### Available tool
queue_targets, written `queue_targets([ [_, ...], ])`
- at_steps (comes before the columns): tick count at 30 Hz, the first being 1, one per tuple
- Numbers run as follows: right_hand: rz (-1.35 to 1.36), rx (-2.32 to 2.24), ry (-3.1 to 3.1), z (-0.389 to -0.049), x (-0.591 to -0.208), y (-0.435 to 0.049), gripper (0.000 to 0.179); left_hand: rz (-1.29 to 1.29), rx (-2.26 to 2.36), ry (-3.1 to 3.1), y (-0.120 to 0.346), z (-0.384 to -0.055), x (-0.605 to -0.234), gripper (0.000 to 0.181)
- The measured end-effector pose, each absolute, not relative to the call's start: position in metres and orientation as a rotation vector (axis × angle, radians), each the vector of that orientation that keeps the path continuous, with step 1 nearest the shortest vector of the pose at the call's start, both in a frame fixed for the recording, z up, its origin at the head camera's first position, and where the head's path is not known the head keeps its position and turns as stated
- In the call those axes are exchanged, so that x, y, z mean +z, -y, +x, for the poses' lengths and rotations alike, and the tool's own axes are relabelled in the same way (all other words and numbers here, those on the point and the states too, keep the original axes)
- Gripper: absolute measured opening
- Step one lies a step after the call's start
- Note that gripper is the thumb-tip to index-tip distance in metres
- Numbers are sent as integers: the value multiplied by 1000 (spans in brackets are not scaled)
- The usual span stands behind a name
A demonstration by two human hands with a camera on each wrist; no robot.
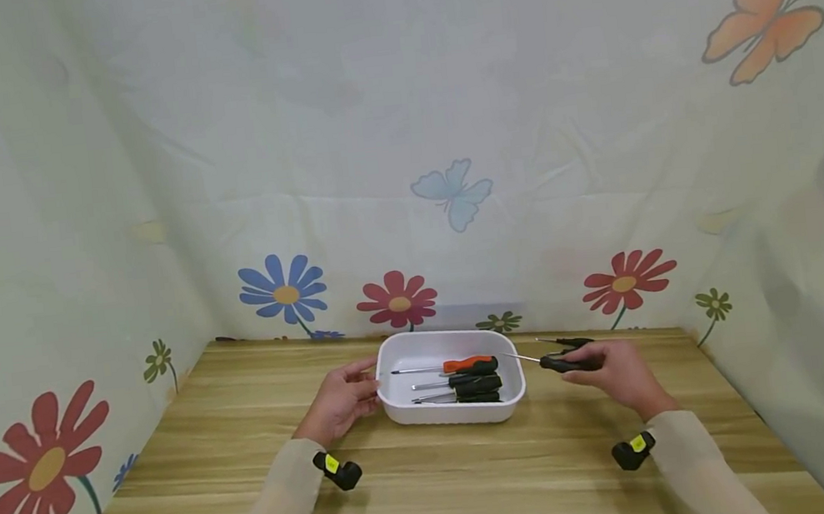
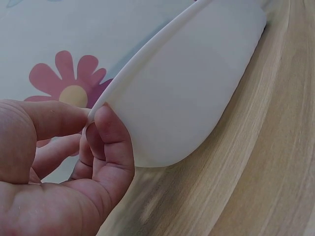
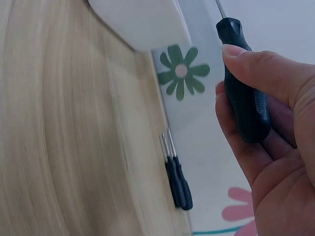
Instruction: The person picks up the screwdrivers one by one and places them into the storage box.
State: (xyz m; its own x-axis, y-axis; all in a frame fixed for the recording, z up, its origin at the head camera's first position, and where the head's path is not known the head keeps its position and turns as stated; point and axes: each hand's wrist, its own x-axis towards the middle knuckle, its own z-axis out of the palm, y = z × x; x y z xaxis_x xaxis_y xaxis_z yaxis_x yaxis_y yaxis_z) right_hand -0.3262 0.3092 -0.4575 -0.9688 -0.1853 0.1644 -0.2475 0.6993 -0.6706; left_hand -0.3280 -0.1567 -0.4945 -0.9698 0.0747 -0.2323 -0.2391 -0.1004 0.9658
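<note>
My left hand (image 1: 338, 400) pinches the left end of a white plastic container (image 1: 447, 413). In the left wrist view, thumb and fingertips meet on its rim. Inside lie an orange-and-black screwdriver (image 1: 464, 364) and several black-handled screwdrivers (image 1: 477, 385), shafts pointing left. My right hand (image 1: 624, 373) grips another screwdriver (image 3: 243, 91) by its black handle, just right of the container. Its shaft points left toward the container's right rim. The right wrist view shows the thumb along the handle and the fingers beneath it.
Two small black-handled screwdrivers (image 3: 178, 184) lie side by side on the wooden table (image 1: 436, 489), near its back edge beyond my right hand. A pale curtain (image 1: 338, 131) with printed flowers and butterflies hangs behind the table and along both sides.
</note>
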Motion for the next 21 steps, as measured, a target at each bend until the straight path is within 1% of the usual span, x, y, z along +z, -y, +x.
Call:
queue_targets([
  [7, 367, 1192, 2816, -324, -454, -292, 33, -187, 2167, -1944, 156, -329, -494, 51],
  [15, 421, 1313, 2788, -327, -446, -272, 27, -189, 2177, -1945, 156, -328, -494, 51],
  [21, 465, 1391, 2754, -333, -443, -258, 28, -188, 2186, -1951, 156, -328, -495, 50],
])
